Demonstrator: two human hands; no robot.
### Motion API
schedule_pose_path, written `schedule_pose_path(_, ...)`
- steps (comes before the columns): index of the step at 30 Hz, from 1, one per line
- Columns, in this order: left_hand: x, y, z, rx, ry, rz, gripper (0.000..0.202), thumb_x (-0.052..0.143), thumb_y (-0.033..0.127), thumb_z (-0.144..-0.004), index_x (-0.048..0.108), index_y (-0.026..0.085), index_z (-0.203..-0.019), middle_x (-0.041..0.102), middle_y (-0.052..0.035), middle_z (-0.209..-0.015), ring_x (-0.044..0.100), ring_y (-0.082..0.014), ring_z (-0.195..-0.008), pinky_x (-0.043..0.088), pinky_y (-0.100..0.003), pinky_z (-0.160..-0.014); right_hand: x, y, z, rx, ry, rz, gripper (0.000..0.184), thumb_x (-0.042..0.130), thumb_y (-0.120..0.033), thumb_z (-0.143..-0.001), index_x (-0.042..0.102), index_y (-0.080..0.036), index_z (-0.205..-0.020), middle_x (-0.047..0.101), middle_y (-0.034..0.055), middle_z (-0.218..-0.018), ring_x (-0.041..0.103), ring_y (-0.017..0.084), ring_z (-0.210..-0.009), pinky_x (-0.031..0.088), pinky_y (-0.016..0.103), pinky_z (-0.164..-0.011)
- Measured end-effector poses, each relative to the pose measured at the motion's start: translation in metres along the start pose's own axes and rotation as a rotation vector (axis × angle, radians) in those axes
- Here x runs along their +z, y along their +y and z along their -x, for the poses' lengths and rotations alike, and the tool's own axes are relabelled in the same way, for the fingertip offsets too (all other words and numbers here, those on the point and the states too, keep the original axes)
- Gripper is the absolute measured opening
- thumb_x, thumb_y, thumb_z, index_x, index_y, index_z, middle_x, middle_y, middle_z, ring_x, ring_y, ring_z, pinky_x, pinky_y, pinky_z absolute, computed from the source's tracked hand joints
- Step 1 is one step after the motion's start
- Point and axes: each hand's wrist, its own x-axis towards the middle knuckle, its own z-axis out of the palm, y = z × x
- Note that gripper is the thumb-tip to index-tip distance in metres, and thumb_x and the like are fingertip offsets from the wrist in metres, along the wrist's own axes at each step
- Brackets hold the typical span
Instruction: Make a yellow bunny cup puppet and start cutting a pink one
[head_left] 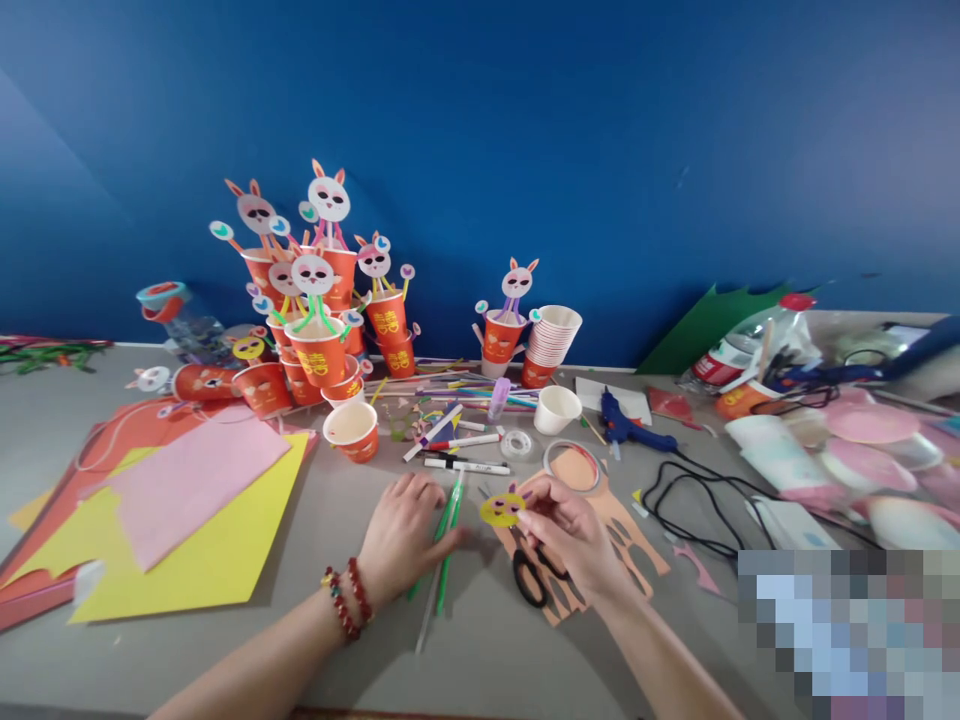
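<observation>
My right hand [574,535] pinches a yellow paper animal face [501,511] with purple ears and dark eyes between thumb and fingers. Beneath it, black-handled scissors [529,580] lie on a cut-up peach paper sheet [637,555]. My left hand [405,530] rests palm down on the table, thumb spread away from slightly bent fingers, holding nothing. Its thumb reaches over green sticks [444,570] and a thin clear stick; whether it touches them I cannot tell. Just beyond the hands are a black marker [466,465] and a tape roll [572,466].
Red paper cups [319,355] with rabbit figures stand stacked at back left. Yellow paper [247,530] and pink paper [199,480] lie left. A white cup stack [553,340], blue glue gun [634,428] with black cord and plastic bottle [739,350] are at right.
</observation>
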Motion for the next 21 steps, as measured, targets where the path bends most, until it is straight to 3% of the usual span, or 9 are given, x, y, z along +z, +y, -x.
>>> schedule_pose_path(3,0.005,0.002,-0.001,-0.021,-0.044,-0.011,0.013,0.062,0.029,-0.086,0.057,0.019,-0.08,0.063,-0.0061,-0.085,0.058,-0.0263,-0.083,0.044,-0.038,-0.076,0.0,0.001,-0.001,0.017,0.014,0.003,0.026,0.075,-0.041,-0.079,0.062,-0.018,-0.081,0.056,-0.0029,-0.065,0.051,0.011,-0.056,0.044,0.022,-0.052)
schedule_pose_path(5,0.006,0.002,0.0,-0.071,-0.066,0.123,0.011,0.058,0.024,-0.087,0.055,0.019,-0.078,0.06,-0.0033,-0.079,0.056,-0.0213,-0.074,0.042,-0.034,-0.07,0.0,0.002,-0.002,0.038,0.027,-0.037,0.027,0.076,-0.041,-0.078,0.061,-0.018,-0.081,0.055,-0.0036,-0.063,0.05,0.011,-0.055,0.043,0.023,-0.053)
schedule_pose_path(7,0.006,0.003,0.002,-0.156,-0.069,0.39,0.01,0.056,0.026,-0.089,0.054,0.02,-0.082,0.057,-0.0002,-0.075,0.054,-0.0165,-0.065,0.041,-0.029,-0.063,0.0,0.003,-0.003,0.057,0.053,-0.113,0.027,0.077,-0.039,-0.076,0.06,-0.018,-0.079,0.054,-0.0044,-0.062,0.049,0.011,-0.054,0.041,0.023,-0.052)
schedule_pose_path(10,0.005,0.006,0.004,-0.302,-0.105,0.982,0.016,0.058,0.035,-0.091,0.051,0.02,-0.095,0.057,0.0025,-0.075,0.055,-0.0123,-0.061,0.044,-0.024,-0.058,0.0,0.005,-0.006,0.075,0.077,-0.243,0.026,0.078,-0.035,-0.074,0.058,-0.019,-0.079,0.055,-0.0046,-0.064,0.049,0.01,-0.053,0.039,0.022,-0.051)
schedule_pose_path(14,0.005,0.014,0.006,-0.416,-0.211,1.574,0.028,0.067,0.039,-0.087,0.046,0.022,-0.097,0.064,0.0005,-0.082,0.067,-0.0154,-0.064,0.053,-0.024,-0.052,0.001,0.005,-0.008,0.09,0.063,-0.311,0.025,0.078,-0.033,-0.073,0.057,-0.02,-0.079,0.053,-0.0051,-0.064,0.048,0.01,-0.052,0.037,0.023,-0.05)
schedule_pose_path(17,0.001,0.018,0.008,-0.402,-0.236,1.733,0.029,0.069,0.034,-0.086,0.046,0.023,-0.1,0.069,-0.002,-0.089,0.072,-0.0182,-0.065,0.057,-0.027,-0.052,0.002,0.004,-0.009,0.089,0.067,-0.309,0.027,0.079,-0.035,-0.073,0.058,-0.02,-0.079,0.054,-0.0048,-0.064,0.049,0.01,-0.051,0.037,0.023,-0.05)
schedule_pose_path(21,-0.007,0.021,0.011,-0.357,-0.228,1.78,0.042,0.07,0.03,-0.088,0.047,0.023,-0.122,0.074,-0.0072,-0.095,0.075,-0.0218,-0.083,0.059,-0.034,-0.073,0.006,-0.003,-0.008,0.097,0.104,-0.311,0.027,0.082,-0.033,-0.071,0.06,-0.02,-0.08,0.055,-0.0046,-0.066,0.049,0.009,-0.051,0.039,0.022,-0.05)
